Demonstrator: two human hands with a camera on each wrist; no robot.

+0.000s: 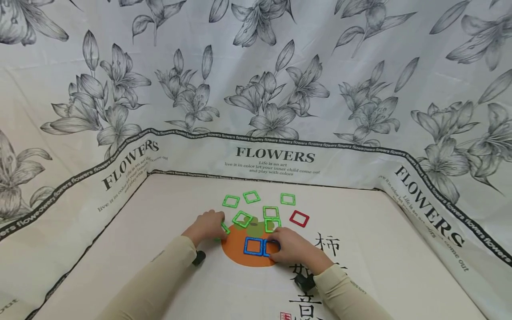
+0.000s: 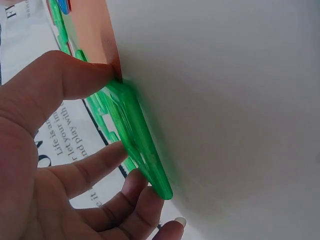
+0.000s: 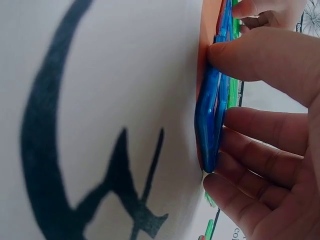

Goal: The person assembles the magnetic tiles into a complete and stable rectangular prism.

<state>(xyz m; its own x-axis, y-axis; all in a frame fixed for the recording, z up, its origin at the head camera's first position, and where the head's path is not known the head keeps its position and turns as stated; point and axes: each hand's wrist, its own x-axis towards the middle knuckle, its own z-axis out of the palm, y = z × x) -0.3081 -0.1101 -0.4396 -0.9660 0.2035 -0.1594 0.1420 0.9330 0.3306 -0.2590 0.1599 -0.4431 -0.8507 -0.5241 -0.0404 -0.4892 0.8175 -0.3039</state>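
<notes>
In the head view my left hand (image 1: pixel 205 230) is at the left edge of an orange fruit print. Its thumb and fingers hold a green square frame tile (image 2: pixel 145 142), tipped up on edge close over the cloth in the left wrist view. My right hand (image 1: pixel 295 247) grips a blue square frame tile (image 3: pixel 206 110) between thumb and fingertips, low over the print. That tile sits side by side with a second blue square frame tile (image 1: pixel 254 254), which lies on the orange print. My right fingers cover part of the gripped tile in the head view.
Beyond the hands lie several green square frames (image 1: pixel 230 206) and a red one (image 1: pixel 306 222). The white cloth bears the orange fruit print (image 1: pixel 235 255) and black characters (image 1: pixel 327 243). Flower-printed fabric (image 1: pixel 276 155) rises at the back and sides.
</notes>
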